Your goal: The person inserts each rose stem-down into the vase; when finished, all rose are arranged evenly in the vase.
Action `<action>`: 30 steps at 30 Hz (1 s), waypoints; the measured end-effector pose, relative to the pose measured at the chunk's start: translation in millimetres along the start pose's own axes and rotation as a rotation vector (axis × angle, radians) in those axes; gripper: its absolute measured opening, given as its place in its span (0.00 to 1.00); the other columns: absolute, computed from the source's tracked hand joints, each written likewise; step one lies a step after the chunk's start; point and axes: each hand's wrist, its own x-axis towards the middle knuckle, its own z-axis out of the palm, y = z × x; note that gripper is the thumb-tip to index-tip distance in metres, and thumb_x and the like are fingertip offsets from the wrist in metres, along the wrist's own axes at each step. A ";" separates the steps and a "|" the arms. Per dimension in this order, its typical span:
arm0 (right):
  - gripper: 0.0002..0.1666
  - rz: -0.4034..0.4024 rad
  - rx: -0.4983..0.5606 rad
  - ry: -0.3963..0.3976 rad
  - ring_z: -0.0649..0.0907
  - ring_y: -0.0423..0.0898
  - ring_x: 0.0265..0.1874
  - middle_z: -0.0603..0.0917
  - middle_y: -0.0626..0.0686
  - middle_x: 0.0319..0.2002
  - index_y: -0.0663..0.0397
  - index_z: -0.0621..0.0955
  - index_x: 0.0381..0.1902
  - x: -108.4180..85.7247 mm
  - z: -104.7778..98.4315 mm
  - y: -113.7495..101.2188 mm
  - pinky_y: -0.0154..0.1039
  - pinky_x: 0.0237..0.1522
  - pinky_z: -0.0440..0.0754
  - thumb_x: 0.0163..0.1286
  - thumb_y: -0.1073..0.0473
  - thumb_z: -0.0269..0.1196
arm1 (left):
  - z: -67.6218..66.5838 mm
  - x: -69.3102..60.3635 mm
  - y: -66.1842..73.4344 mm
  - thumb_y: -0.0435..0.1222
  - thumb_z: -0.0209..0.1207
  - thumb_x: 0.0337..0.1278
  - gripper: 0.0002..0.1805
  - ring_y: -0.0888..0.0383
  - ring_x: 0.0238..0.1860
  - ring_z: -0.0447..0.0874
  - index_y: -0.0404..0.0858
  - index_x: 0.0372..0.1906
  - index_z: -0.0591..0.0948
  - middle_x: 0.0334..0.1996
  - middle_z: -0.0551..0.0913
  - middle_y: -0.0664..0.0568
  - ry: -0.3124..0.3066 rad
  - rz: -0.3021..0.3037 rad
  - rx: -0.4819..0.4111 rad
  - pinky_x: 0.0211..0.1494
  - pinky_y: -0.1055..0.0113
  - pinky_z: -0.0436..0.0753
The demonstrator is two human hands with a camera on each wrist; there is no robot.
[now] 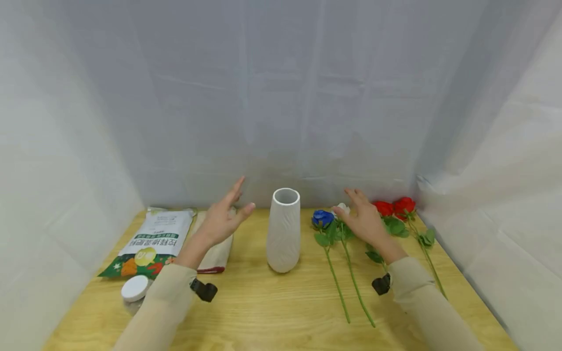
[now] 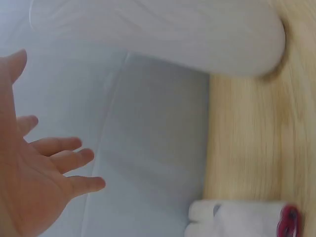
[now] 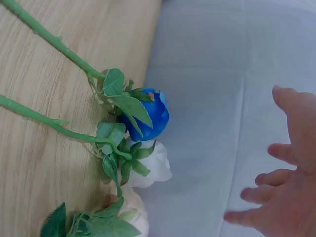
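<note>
A white textured vase (image 1: 283, 234) stands upright on the table between my two hands. To its left my left hand (image 1: 221, 219) is raised with fingers spread, holding nothing; the left wrist view shows its palm near the vase. My right hand (image 1: 362, 222) hovers above the flowers, fingers extended and free. Under and beside it lie a blue rose (image 3: 150, 116), a white rose (image 3: 153, 165) and a pale pink rose (image 3: 133, 207), the last mostly hidden in the head view. Farther right lie red roses (image 1: 404, 207) with green stems.
At the left lies a fertilizer bag (image 1: 155, 239) with Chinese print, with a white-lidded jar (image 1: 135, 288) in front of it. White cotton gloves (image 2: 247, 219) with a red cuff lie behind my left forearm. Pale sheeting (image 1: 281, 97) encloses the wooden table (image 1: 263, 312).
</note>
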 end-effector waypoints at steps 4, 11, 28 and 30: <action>0.41 0.044 0.081 0.044 0.87 0.70 0.47 0.68 0.70 0.77 0.56 0.71 0.78 -7.8 -10.4 9.1 0.69 0.62 0.80 0.79 0.38 0.61 | 9.9 0.5 10.7 0.56 0.57 0.77 0.46 0.38 0.78 0.68 0.57 0.87 0.46 0.77 0.70 0.35 -0.034 0.004 -0.157 0.72 0.32 0.73; 0.34 0.081 0.174 0.116 0.84 0.67 0.63 0.82 0.67 0.66 0.60 0.77 0.72 -23.0 -17.0 30.9 0.64 0.59 0.84 0.78 0.45 0.65 | 23.0 1.4 24.5 0.55 0.63 0.73 0.49 0.39 0.78 0.68 0.51 0.87 0.49 0.76 0.70 0.34 -0.120 0.038 -0.262 0.77 0.34 0.68; 0.34 0.321 0.394 0.152 0.83 0.21 0.36 0.88 0.57 0.58 0.66 0.78 0.69 -56.1 -46.4 84.0 0.26 0.42 0.85 0.77 0.45 0.65 | 53.1 9.1 31.1 0.44 0.73 0.65 0.51 0.41 0.66 0.82 0.48 0.85 0.57 0.68 0.80 0.37 -0.184 0.099 -0.487 0.67 0.44 0.83; 0.35 0.334 0.426 0.166 0.85 0.23 0.34 0.90 0.45 0.50 0.68 0.78 0.68 -59.5 -49.1 91.1 0.26 0.42 0.86 0.77 0.46 0.67 | 54.2 8.7 30.7 0.42 0.73 0.65 0.50 0.41 0.66 0.82 0.48 0.85 0.57 0.68 0.80 0.37 -0.174 0.089 -0.494 0.67 0.44 0.83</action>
